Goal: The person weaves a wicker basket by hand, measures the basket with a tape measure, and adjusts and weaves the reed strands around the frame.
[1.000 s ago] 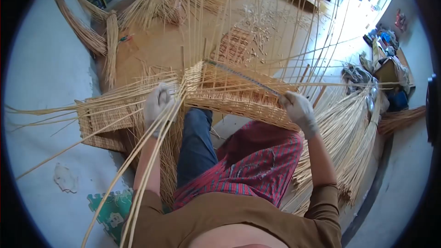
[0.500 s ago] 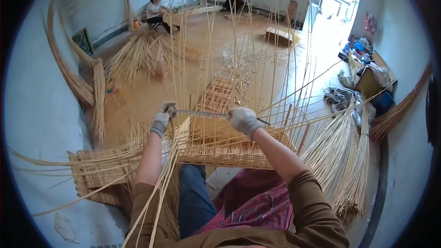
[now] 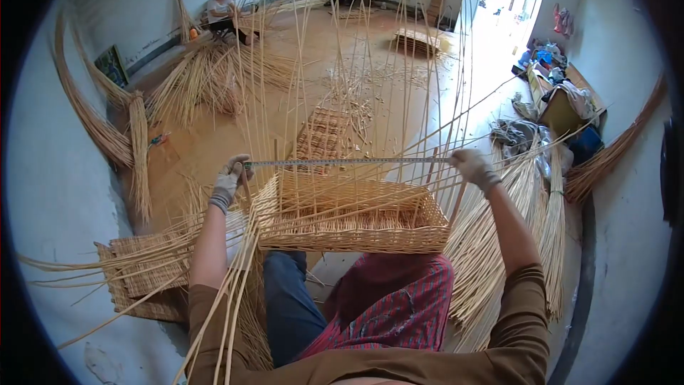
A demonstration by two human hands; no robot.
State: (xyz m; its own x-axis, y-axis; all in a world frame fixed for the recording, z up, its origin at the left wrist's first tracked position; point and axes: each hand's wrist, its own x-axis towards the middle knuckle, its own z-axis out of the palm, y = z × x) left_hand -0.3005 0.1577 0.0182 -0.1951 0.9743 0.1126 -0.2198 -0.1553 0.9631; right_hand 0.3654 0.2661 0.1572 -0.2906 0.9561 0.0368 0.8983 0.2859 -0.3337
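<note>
A tape measure [image 3: 349, 161] stretches level between my gloved hands, above a half-woven wicker basket [image 3: 349, 244]. My left hand [image 3: 229, 177], closed, grips one end near the basket's left side, beside an upright stake. My right hand [image 3: 473, 165] pinches the other end out past the basket's right side; its fingertips are slightly blurred. The rectangular basket rests at my knees, with tall thin stakes standing up from it. Long loose willow rods [image 3: 231, 292] trail from its left corner across my left forearm.
Woven panels [image 3: 146, 278] lie at left, and another panel [image 3: 320, 139] lies on the floor ahead. Rod bundles [image 3: 506, 242] lean at right. Behind are a large rod pile [image 3: 199, 85], stacked panels [image 3: 417, 43] and two seated people. Cloths and bags [image 3: 559, 75] heap along the right wall.
My right hand has moved right, drawing the tape out much longer across the basket. My left hand keeps its grip near the left corner. The whole view has shifted slightly.
</note>
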